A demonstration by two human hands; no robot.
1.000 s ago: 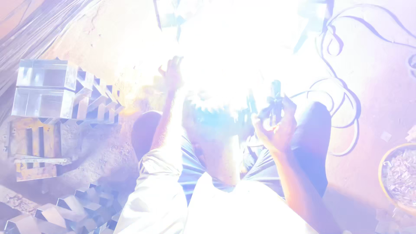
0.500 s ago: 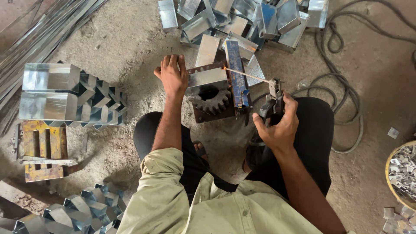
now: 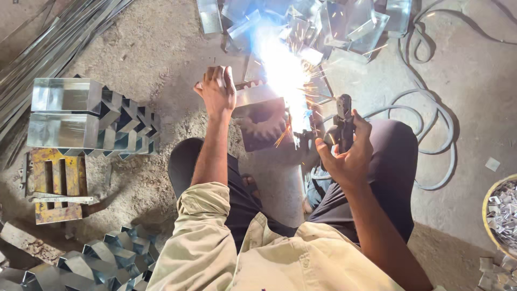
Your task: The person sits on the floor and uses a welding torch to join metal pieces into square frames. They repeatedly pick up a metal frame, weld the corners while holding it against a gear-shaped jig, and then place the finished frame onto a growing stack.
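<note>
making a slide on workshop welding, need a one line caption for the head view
Seated person's left hand steadies a sheet-metal piece on a toothed gear block while the right hand grips an electrode holder, sparks flying.

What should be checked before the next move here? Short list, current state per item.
1. Left hand steadying the sheet metal piece: ok, palm pressed on it, on the side away from the arc.
2. Right hand gripping the electrode holder: ok, fingers closed round it.
3. Arc on the seam: cannot tell, glare hides the joint.
4. Hand protection: not ok, both hands bare, sparks flying close by.
5. Welding cable clear of the work: ok, looped on the floor to the right.
6. Gear wheel firm under the piece: cannot tell, contact is hidden.
</note>
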